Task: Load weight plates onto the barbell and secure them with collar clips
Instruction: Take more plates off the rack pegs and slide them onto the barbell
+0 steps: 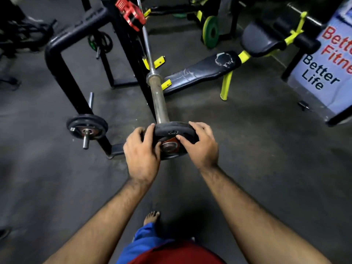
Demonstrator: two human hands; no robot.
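Note:
A small black weight plate [172,128] marked 2.5 sits on the near end of the barbell sleeve [159,103]. My left hand [142,155] grips its left edge and my right hand [200,145] grips its right edge, thumbs near the centre hole where the sleeve's end shows. The barbell runs away from me, resting on the black rack [122,40]. A red collar clip [131,13] sits on the bar's thin shaft far up near the top of the view.
A storage peg on the rack's left foot holds black plates [86,125]. A worn black bench with yellow legs [205,69] lies right of the bar. A green plate [210,31] stands behind it, a banner [322,63] at far right. My bare foot [151,217] is on the floor.

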